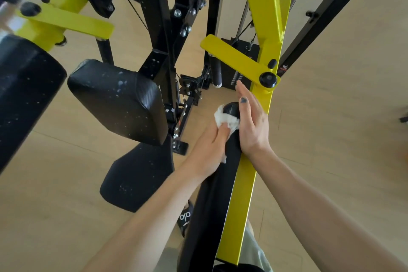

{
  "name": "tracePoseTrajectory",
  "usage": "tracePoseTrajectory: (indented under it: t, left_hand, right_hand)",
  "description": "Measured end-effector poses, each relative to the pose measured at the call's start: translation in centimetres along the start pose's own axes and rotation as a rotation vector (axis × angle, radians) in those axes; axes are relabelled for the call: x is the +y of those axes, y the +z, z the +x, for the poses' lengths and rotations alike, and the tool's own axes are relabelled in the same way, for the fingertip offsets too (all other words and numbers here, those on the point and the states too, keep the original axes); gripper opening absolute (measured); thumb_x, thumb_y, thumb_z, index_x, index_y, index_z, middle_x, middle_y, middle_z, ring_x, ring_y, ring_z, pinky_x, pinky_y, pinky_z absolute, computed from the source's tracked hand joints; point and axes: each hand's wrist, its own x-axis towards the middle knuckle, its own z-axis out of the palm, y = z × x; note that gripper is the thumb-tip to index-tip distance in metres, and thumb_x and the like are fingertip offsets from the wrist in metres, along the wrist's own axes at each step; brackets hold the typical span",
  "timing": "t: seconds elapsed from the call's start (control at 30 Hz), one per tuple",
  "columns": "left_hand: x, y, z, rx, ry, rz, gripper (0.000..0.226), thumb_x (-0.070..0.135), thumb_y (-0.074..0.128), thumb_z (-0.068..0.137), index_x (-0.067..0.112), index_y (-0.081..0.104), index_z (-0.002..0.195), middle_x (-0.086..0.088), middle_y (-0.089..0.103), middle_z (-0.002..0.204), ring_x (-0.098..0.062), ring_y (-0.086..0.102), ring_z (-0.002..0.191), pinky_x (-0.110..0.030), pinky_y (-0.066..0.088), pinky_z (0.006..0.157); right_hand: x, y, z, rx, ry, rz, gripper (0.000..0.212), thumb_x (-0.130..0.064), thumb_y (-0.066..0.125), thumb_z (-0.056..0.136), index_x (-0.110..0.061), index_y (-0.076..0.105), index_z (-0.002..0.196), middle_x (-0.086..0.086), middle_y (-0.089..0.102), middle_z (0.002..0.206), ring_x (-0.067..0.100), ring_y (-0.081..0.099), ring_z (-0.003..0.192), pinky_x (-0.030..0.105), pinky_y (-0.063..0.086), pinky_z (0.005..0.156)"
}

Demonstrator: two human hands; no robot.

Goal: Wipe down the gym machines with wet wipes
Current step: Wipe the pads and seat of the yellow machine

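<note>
the left hand [209,148] clutches a crumpled wet wipe [227,119] against the far end of the black arm pad [220,174], right of the seat pads. the right hand [251,121] lies flat, fingers straight, steadying pad and yellow bar [245,183]. wiping is underway; next likely drag the wipe nearer along the pad.

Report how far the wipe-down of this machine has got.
Done: nothing shows as clearly finished. In hand: the left hand presses a white wipe on the black padded arm, right hand steadying it beside the yellow bar. Left: the seat pad still shows white specks.
</note>
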Motion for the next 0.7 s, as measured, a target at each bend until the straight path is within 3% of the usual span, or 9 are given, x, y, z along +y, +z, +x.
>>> tracePoseTrajectory:
  t: [0.1,0.23,0.3,0.33,0.43,0.57,0.7]
  left_hand:
    - [1.6,0.1,4.5,0.002,0.021,0.107,0.031,0.036,0.032,0.109,0.025,0.058,0.121,-0.002,0.067,0.111,-0.016,0.064,0.102,-0.03,0.049,0.086]
    - [3.5,0.3,8.4,-0.067,0.001,0.376,0.033,0.034,0.033,0.106,0.02,0.06,0.094,-0.003,0.065,0.091,-0.021,0.061,0.089,-0.031,0.043,0.069]
    - [3.5,-0.5,9.1,-0.137,-0.083,0.267,0.032,0.036,0.038,0.103,0.02,0.063,0.093,-0.005,0.068,0.09,-0.024,0.065,0.089,-0.033,0.05,0.072]
    - [2.9,-0.9,9.3,-0.162,-0.147,0.175,0.033,0.039,0.041,0.102,0.02,0.067,0.1,-0.008,0.072,0.096,-0.026,0.068,0.094,-0.038,0.054,0.082]
    - [1.0,-1.7,8.6,-0.159,-0.29,-0.014,0.047,0.054,0.041,0.098,0.021,0.071,0.113,-0.012,0.074,0.11,-0.032,0.067,0.109,-0.051,0.047,0.103]
    - [-0.9,-1.0,6.2,-0.065,-0.436,-0.252,0.053,0.055,0.03,0.106,0.021,0.071,0.114,-0.005,0.076,0.107,-0.021,0.069,0.107,-0.036,0.051,0.097]
    - [-2.0,-0.9,1.6,-0.081,-0.465,-0.251,0.049,0.058,0.03,0.105,0.029,0.065,0.124,-0.002,0.074,0.108,-0.018,0.068,0.106,-0.036,0.051,0.097]
  right_hand:
    - [-0.1,0.0,-0.2,0.131,0.034,0.064,0.05,-0.032,0.037,0.106,-0.018,0.048,0.152,-0.006,0.052,0.151,0.007,0.045,0.141,0.026,0.037,0.117]
    - [0.1,0.0,-0.1,0.207,0.068,0.117,0.05,-0.034,0.039,0.106,-0.015,0.051,0.15,-0.003,0.054,0.151,0.004,0.046,0.141,0.024,0.038,0.116]
    - [0.1,-0.1,0.0,0.181,0.06,0.096,0.05,-0.034,0.039,0.105,-0.013,0.054,0.148,-0.003,0.057,0.148,0.003,0.048,0.139,0.02,0.039,0.114]
    - [0.1,-0.1,0.0,0.167,0.058,0.088,0.049,-0.034,0.039,0.105,-0.013,0.055,0.147,-0.003,0.058,0.147,0.003,0.049,0.138,0.019,0.039,0.113]
    - [-0.2,-0.2,0.1,0.137,0.07,0.085,0.049,-0.033,0.04,0.105,-0.013,0.056,0.146,-0.003,0.06,0.145,0.003,0.05,0.136,0.014,0.038,0.111]
    - [-0.4,-0.1,0.0,0.113,0.068,0.04,0.049,-0.032,0.039,0.104,-0.013,0.056,0.146,-0.003,0.059,0.145,0.003,0.049,0.137,0.009,0.035,0.109]
    - [-0.7,-0.1,0.0,0.096,0.072,0.006,0.048,-0.032,0.039,0.105,-0.014,0.057,0.146,-0.004,0.06,0.145,0.003,0.049,0.136,0.009,0.035,0.109]
